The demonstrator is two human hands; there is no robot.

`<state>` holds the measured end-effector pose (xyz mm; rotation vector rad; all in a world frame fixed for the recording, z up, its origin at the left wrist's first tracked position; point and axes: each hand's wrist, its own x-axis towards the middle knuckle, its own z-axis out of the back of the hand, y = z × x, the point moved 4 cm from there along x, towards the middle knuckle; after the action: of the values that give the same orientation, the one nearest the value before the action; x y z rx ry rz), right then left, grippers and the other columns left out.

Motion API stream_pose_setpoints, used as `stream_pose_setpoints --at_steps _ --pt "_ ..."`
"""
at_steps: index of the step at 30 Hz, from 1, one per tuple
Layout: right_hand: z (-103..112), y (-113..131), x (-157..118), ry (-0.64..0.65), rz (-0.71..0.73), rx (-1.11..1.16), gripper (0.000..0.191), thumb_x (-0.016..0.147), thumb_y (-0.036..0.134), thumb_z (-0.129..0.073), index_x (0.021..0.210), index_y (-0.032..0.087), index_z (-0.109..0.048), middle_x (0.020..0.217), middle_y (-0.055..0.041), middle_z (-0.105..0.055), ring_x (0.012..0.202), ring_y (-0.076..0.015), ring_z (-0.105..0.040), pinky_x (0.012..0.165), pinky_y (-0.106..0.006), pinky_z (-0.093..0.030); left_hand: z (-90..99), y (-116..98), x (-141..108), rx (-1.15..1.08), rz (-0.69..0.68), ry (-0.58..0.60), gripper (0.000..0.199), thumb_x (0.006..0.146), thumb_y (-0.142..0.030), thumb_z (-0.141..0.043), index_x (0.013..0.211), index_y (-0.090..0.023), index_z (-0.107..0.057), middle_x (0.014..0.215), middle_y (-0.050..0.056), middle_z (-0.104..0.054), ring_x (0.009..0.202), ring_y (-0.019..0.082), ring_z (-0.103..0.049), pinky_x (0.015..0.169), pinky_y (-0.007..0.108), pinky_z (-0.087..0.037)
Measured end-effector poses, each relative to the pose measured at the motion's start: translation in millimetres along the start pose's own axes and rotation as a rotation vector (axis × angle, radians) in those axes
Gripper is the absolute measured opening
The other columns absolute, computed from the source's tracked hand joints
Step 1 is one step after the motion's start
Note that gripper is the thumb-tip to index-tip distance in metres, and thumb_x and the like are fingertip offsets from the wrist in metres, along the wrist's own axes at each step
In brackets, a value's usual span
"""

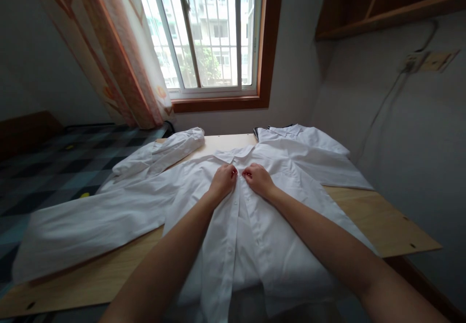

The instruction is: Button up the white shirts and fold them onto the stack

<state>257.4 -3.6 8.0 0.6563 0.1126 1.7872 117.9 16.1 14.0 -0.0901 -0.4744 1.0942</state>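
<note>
A white button-up shirt [204,177] lies spread on a wooden board [378,216], its collar toward the window and its sleeves stretched out to both sides. My left hand [224,181] pinches one front edge just below the collar. Across the narrow gap, my right hand [257,179] pinches the opposite front edge. Below the hands the two front plackets hang apart, with small buttons down the left-hand one. The shirt's lower hem reaches over the near edge of the board. My fingertips hide the exact spot they grip.
Another white garment [174,148] lies bunched at the back left, beside a bed with a dark checked cover [73,153]. Folded white clothing [309,141] is stacked at the back right. Beyond are a window [214,36], a curtain [120,60] and a wall shelf [393,12].
</note>
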Motion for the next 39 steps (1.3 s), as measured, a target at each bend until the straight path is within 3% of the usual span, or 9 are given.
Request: stream_pose_setpoints --at_steps 3,11,17,31,39 --pt "-4 -2 -4 -0.05 0.019 0.021 0.018 0.088 0.012 -0.058 0.09 0.014 -0.076 0.092 -0.0092 -0.069 0.089 -0.0185 -0.06 0.089 -0.028 -0.041 -2.1 1 -2 -0.019 -0.048 -0.014 0.017 0.088 -0.012 -0.054 0.089 -0.013 -0.072 0.092 0.01 -0.066 0.087 0.02 -0.062 0.086 0.031 -0.049" --pt "-3 -6 -5 -0.061 0.046 0.117 0.007 0.083 0.019 -0.066 0.08 0.016 -0.071 0.081 -0.0041 -0.062 0.08 -0.0171 -0.056 0.084 -0.028 -0.042 -5.9 7 1 -0.089 -0.016 -0.006 0.01 0.084 -0.013 -0.06 0.085 -0.015 -0.069 0.089 0.007 -0.061 0.084 0.02 -0.06 0.084 0.032 -0.05" --pt "-4 2 -7 -0.063 -0.012 0.037 0.016 0.078 0.031 -0.072 0.084 0.017 -0.069 0.087 -0.0057 -0.06 0.089 -0.0201 -0.055 0.088 -0.03 -0.041 -9.0 10 3 -0.086 0.011 -0.04 0.011 0.089 -0.016 -0.056 0.086 -0.015 -0.067 0.089 0.008 -0.059 0.088 0.021 -0.06 0.085 0.033 -0.05" --pt "-5 9 -4 -0.022 -0.096 -0.058 0.009 0.081 0.024 -0.065 0.085 0.016 -0.067 0.094 -0.0096 -0.064 0.095 -0.0215 -0.055 0.088 -0.03 -0.042 -7.3 2 3 0.02 0.039 0.03 0.007 0.088 -0.016 -0.06 0.089 -0.013 -0.067 0.096 0.011 -0.063 0.096 0.023 -0.061 0.091 0.034 -0.048" --pt "0 3 -1 -0.056 -0.068 0.004 0.007 0.077 0.013 -0.061 0.072 0.015 -0.066 0.079 -0.0075 -0.066 0.077 -0.0176 -0.056 0.078 -0.027 -0.043 -6.6 -3 -1 0.187 0.013 0.052 0.018 0.093 -0.026 -0.055 0.096 -0.011 -0.065 0.103 0.015 -0.064 0.101 0.027 -0.061 0.092 0.036 -0.047"
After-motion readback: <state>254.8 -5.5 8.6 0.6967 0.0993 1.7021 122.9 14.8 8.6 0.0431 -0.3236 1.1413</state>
